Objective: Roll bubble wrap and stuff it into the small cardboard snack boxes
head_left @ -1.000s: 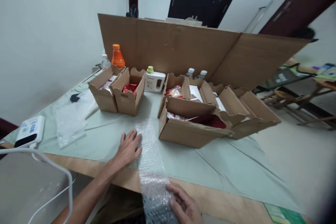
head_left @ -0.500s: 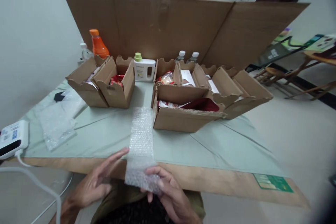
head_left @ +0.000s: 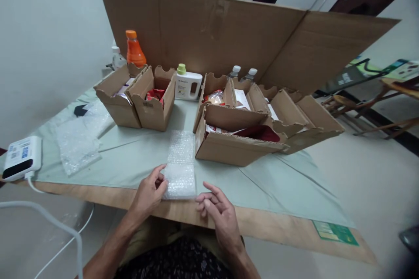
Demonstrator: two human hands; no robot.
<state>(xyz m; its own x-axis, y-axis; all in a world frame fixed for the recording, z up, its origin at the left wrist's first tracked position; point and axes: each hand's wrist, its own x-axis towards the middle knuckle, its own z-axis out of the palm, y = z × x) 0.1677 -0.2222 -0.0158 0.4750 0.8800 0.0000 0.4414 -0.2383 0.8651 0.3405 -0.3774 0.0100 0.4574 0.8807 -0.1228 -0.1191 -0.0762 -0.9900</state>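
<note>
A strip of bubble wrap (head_left: 180, 181) lies on the green cloth at the table's near edge, its near part folded back over itself. My left hand (head_left: 148, 192) is at its left side, thumb and curled fingers closed on that edge. Just off the lower right corner of the wrap is my right hand (head_left: 220, 213), index finger stretched out and the other fingers loosely bent, with nothing in it.
Open cardboard boxes (head_left: 238, 150) with packets stand beyond the wrap. Behind are a white jug (head_left: 188, 85), an orange bottle (head_left: 135, 50) and an upright cardboard panel (head_left: 229, 30). More bubble wrap (head_left: 78, 148) and a white device (head_left: 22, 157) with a cable lie left.
The near end of the bubble wrap, held up by my right hand before, now lies folded on the table. My right hand has let go; my left hand has closed on the wrap's left edge.
</note>
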